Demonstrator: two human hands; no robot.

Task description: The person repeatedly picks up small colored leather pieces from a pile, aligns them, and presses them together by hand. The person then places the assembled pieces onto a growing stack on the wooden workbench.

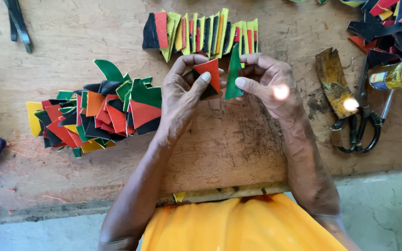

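A red and black triangular piece [209,76] is pinched in the left hand [182,93], thumb over its face and fingers closed behind it, while a narrow green triangular piece [233,74] is clamped between thumb and fingers of the right hand [268,83]; the two pieces are held edge to edge just above the middle of the wooden surface [238,139]. As far as can be judged, part of the work is already done: a row of joined coloured pieces [201,35] is laid out near the far edge, just beyond the hands, standing close together in black, red, yellow and green. Much appears to be left, since a loose heap of cut pieces [94,116] in red, green, black, orange and yellow is spread towards the left edge, and more scraps [391,28] are piled at the far right corner. Black-handled scissors [361,125] are lain near the right edge, beside a worn yellowish strip [333,81] and a small glue bottle [396,76] lying on its side; its contents cannot be made out. No other container is seen. A dark tool [17,21] is seen at the far left corner.
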